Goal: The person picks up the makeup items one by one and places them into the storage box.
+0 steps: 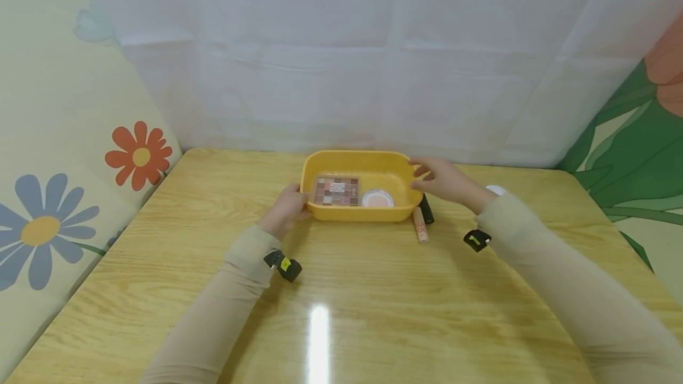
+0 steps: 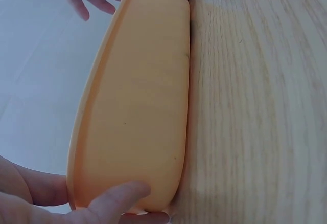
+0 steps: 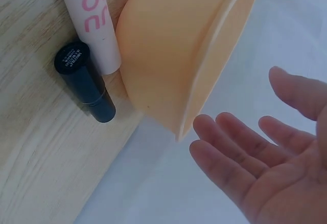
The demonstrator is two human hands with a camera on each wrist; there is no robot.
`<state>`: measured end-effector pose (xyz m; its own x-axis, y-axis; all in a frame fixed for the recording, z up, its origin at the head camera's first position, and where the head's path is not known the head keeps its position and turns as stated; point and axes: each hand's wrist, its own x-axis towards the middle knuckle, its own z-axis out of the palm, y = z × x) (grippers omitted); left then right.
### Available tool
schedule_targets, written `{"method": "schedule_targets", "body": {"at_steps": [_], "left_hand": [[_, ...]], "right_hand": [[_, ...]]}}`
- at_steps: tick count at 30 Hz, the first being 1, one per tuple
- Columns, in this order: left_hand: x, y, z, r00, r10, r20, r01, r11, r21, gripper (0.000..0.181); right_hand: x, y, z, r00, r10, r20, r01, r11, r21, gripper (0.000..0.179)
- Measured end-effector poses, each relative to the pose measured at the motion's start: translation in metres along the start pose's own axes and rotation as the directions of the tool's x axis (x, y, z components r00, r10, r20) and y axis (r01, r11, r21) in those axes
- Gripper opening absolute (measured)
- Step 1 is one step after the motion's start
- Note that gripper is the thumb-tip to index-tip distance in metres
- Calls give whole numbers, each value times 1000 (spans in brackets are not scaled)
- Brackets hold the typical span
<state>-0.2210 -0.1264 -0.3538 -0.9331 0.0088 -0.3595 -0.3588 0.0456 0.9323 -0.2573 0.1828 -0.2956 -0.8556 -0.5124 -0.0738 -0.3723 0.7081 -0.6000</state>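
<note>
A yellow plastic basin (image 1: 368, 214) stands at the back of the table. Inside it lie an eyeshadow palette (image 1: 336, 192) with many small squares, on the left, and a round pale-pink compact (image 1: 377, 198) near the front wall. My left hand (image 1: 288, 209) grips the basin's left end, its thumb (image 2: 120, 198) pressed against the outer wall. At the right end, my right hand (image 1: 441, 181) hovers by the rim with fingers spread and nothing held. Beside that end lie a pale pink tube (image 3: 94, 24) with pink lettering and a black lipstick-like tube (image 3: 87, 83).
A white object (image 1: 495, 189) shows partly behind my right forearm. White cloth (image 1: 347, 76) hangs along the table's back edge, with flower-printed panels (image 1: 64, 135) at the sides. The wooden table (image 1: 373, 301) stretches toward me.
</note>
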Motion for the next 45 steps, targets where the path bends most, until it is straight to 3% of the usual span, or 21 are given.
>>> {"method": "schedule_targets", "body": {"at_steps": [7,16,25,32,45], "left_hand": [[1,0,1,1000,7,3,-7,1000,1,46],[1,-2,0,1000,9,6,-9,999,-32,45],[2,-3,-1,1000,9,9,-9,1000,-21,45],[2,-2,-1,1000,11,16,-11,1000,-17,45],[2,-2,-1,1000,6,14,-6,1000,-2,46]], "right_hand": [[-7,5,0,998,-13,-54,14,1000,19,56],[-16,16,4,989,46,-139,-38,997,61,55],[-25,23,4,982,17,-190,-10,999,38,53],[-31,29,3,979,56,-198,-56,998,4,55],[-43,44,3,976,60,-210,-61,998,-3,57]]}}
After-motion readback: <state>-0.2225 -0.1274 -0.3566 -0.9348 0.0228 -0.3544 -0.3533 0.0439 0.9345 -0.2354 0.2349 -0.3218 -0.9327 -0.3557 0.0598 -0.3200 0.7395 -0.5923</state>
